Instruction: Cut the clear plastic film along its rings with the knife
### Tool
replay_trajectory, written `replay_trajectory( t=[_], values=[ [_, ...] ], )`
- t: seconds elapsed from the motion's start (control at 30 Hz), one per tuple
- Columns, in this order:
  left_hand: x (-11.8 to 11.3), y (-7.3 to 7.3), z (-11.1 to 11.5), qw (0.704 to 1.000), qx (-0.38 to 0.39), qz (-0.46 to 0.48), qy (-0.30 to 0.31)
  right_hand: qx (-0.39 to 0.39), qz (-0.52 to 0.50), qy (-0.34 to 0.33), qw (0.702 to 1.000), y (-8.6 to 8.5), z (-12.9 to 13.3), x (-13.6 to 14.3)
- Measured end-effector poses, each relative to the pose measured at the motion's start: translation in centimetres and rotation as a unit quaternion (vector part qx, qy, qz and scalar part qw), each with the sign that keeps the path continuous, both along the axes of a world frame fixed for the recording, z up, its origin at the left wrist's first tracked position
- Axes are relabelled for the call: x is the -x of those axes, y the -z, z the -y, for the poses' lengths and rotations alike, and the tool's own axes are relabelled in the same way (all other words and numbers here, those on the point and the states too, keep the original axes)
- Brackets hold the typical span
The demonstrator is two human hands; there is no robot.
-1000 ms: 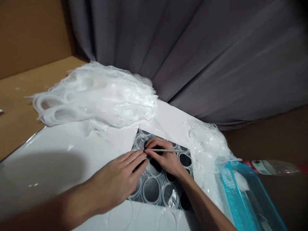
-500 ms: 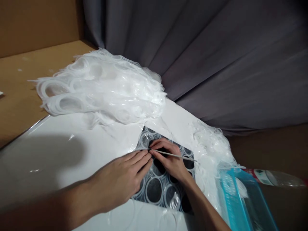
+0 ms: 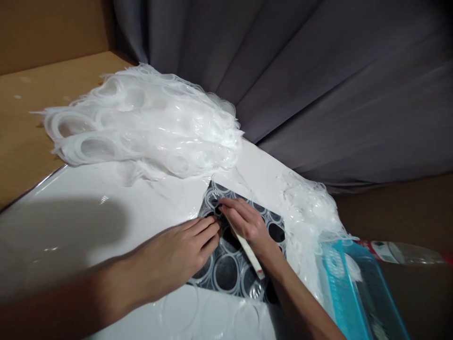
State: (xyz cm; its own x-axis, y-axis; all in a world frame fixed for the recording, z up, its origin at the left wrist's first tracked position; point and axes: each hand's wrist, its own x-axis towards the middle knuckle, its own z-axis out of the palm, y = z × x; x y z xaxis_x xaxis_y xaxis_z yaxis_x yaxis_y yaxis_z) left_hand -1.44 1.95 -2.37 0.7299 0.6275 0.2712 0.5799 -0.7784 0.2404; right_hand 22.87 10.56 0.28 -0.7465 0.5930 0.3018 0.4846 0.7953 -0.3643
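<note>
A dark rectangular sheet (image 3: 226, 277) lies on the white table, covered with clear and whitish plastic rings. My right hand (image 3: 249, 226) is over its upper part, closed round a slim white stick (image 3: 250, 255) with a red mark at its lower end. The stick slants down toward me, and its upper end is hidden by my fingers. My left hand (image 3: 180, 252) rests on the sheet's left side, fingers bent and close together, tips near the right fingertips. Its thumb is hidden, and I cannot make out what its fingertips pinch.
A large heap of clear ringed plastic sheets (image 3: 152, 127) lies at the back left. Plastic scraps (image 3: 306, 203) pile up on the right, beside a blue plastic bin (image 3: 338, 283) and a clear bottle (image 3: 406, 253). A grey curtain (image 3: 283, 61) hangs behind the table.
The stick has swung from pointing right to pointing down toward me. My right fingertips moved slightly up the sheet; my left fingers drew back a little and bent more.
</note>
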Motion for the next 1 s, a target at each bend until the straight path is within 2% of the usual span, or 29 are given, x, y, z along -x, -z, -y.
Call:
replay_trajectory(
  t=[0.07,0.13,0.2,0.23,0.3,0.33,0.4,0.47,0.53,0.6,0.67,0.77,0.87,1.0],
  values=[
    [0.0,-0.3,-0.2,1.0,0.008,-0.008,0.011,-0.046,-0.034,0.034,0.998,-0.5,-1.6,0.0],
    [0.1,-0.7,-0.3,1.0,0.017,-0.016,0.015,-0.092,-0.074,0.102,0.988,-1.8,-3.4,-0.6],
    [0.2,-0.8,-0.3,1.0,0.015,-0.018,0.011,-0.157,-0.106,0.204,0.961,-3.7,-4.7,-2.3],
    [0.2,-0.8,-0.3,1.0,0.01,-0.015,0.009,-0.199,-0.118,0.269,0.935,-4.8,-5.0,-3.5],
    [0.3,-0.7,-0.3,1.0,-0.003,-0.004,0.008,-0.263,-0.123,0.372,0.882,-6.7,-4.4,-6.7],
    [0.4,-0.6,-0.3,1.0,-0.008,0.005,0.007,-0.274,-0.109,0.406,0.865,-7.5,-3.7,-8.6],
    [0.5,-0.5,-0.3,1.0,-0.012,0.017,0.005,-0.272,-0.053,0.443,0.853,-8.3,-1.7,-12.6],
    [0.5,-0.6,-0.3,1.0,-0.009,0.021,0.002,-0.223,0.019,0.471,0.853,-8.3,0.3,-16.5],
    [0.6,-0.6,-0.3,1.0,-0.01,0.019,0.003,-0.112,0.115,0.474,0.866,-7.7,2.0,-19.6],
    [0.5,-0.8,-0.3,1.0,-0.019,0.018,0.011,-0.063,0.136,0.491,0.858,-6.9,3.1,-21.2],
    [0.1,-1.2,-0.5,0.999,-0.032,0.015,0.03,-0.04,0.087,0.494,0.864,-6.2,3.5,-21.2],
    [-1.5,-2.2,-1.1,0.996,-0.047,-0.005,0.073,0.045,-0.037,0.432,0.9,-5.7,3.2,-19.2],
    [-4.8,-3.5,-2.1,0.994,-0.05,-0.021,0.097,0.163,-0.113,0.339,0.92,-4.5,2.5,-17.3],
    [-11.0,-4.2,-3.5,0.992,-0.066,-0.012,0.108,0.219,-0.151,0.335,0.904,-1.8,1.9,-17.4]
  ],
)
